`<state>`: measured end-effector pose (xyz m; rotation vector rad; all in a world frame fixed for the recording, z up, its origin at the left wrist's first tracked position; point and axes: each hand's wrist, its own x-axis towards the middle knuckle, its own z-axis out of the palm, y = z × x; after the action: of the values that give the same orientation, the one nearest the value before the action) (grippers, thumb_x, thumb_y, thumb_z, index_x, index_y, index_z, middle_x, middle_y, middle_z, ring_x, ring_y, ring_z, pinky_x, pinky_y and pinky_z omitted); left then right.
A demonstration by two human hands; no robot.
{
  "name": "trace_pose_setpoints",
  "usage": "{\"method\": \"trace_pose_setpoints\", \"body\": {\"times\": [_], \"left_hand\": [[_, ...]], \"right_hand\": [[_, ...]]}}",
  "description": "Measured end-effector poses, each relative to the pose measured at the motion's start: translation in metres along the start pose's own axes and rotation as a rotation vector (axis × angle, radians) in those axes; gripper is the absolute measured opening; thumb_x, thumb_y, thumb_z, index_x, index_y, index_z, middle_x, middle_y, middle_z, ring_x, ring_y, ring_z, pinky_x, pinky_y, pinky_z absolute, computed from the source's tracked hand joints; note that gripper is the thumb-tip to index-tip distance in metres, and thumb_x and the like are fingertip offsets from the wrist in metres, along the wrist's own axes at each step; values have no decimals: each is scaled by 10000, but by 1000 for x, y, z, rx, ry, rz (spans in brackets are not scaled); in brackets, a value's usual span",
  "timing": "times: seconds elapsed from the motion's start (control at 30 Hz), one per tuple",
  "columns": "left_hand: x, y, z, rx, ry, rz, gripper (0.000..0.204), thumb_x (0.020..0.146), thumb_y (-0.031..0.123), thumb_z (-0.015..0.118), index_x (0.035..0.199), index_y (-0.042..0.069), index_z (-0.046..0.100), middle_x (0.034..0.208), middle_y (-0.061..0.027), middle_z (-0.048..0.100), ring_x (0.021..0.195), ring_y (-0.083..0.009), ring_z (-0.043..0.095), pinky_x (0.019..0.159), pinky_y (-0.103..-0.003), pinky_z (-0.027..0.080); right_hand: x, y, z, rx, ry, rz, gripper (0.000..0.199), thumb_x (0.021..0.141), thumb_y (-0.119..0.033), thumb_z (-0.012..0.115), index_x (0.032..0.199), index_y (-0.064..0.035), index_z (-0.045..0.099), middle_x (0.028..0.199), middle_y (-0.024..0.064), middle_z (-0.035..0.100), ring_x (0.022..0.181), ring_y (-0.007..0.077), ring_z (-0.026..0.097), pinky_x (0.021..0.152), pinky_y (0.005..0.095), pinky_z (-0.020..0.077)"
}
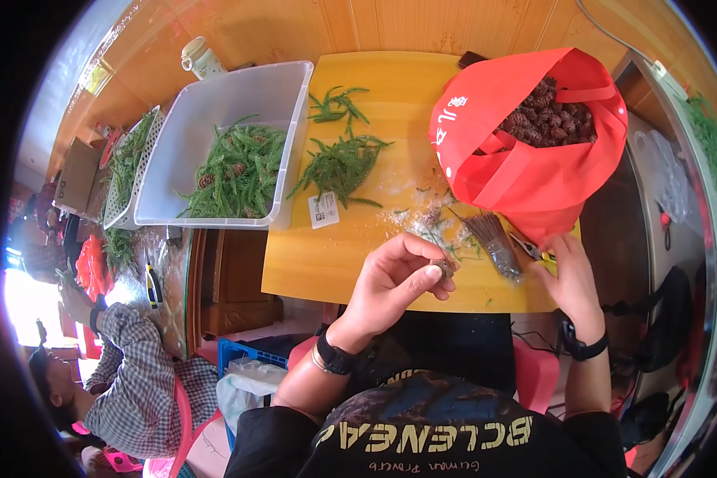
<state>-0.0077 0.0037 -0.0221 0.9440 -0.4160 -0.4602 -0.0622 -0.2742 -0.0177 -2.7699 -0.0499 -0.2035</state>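
- left hand point(389, 285) above the near edge of the yellow table point(390, 263); thumb and fingertips pressed together, pinching a small brown cone point(445, 271); a thin dark strand runs up and left from the cone
- right hand point(573, 283) at the table's right near corner; thumb and fingers about the yellow-handled pliers point(546, 256); cannot tell whether they are closed on the handles
- between the hands, a bundle of thin brown stems point(486, 233) in a clear sleeve, just left of the pliers
- beyond the right hand, a red bag point(486, 183), mouth open, filled with dark brown cones point(554, 119)
- table middle: green sprigs point(342, 166) in a loose heap; white label point(323, 210) just below them; pale flecks scattered near the bundle
- left side: clear plastic bin point(215, 92) holding more greenery point(243, 163) with a few cones among it; white perforated basket point(119, 209) beside it
- lower left, a co-worker in a checked shirt point(131, 390); second pliers point(152, 287), black and yellow, on the side table
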Motion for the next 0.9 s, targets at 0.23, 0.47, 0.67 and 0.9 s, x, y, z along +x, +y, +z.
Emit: {"method": "trace_pose_setpoints", "body": {"times": [0.23,0.47,0.67,0.9], "left_hand": [[0,4,1,-170,17,-76,141,904,122,524,1013,40,488,1027,-200,585,808,-189,617,691,-282,531],[2,9,-6,-149,14,-78,159,885,127,558,1004,47,490,1015,-205,587,799,-197,619,657,-269,531],[4,11,3,-183,4,-77,177,867,130,585,984,44,485,951,-183,586,779,-194,613,625,-255,519],[3,12,7,-129,2,-30,163,855,103,591,965,40,489,934,-155,562,742,-181,595,584,-238,494]], "right_hand": [[-22,49,23,54,-61,86,311,655,-79,692,896,-37,500,924,153,504,901,358,498,799,399,421],[-37,34,1,190,193,19,158,679,-45,558,781,10,450,773,123,421,677,270,459,590,335,385],[-30,-28,-36,435,-66,-16,257,638,-89,663,619,-1,423,661,112,537,550,176,476,514,268,363],[-10,-64,-34,561,-77,-128,261,647,-83,734,659,17,493,683,132,538,717,298,596,622,329,455]]}}
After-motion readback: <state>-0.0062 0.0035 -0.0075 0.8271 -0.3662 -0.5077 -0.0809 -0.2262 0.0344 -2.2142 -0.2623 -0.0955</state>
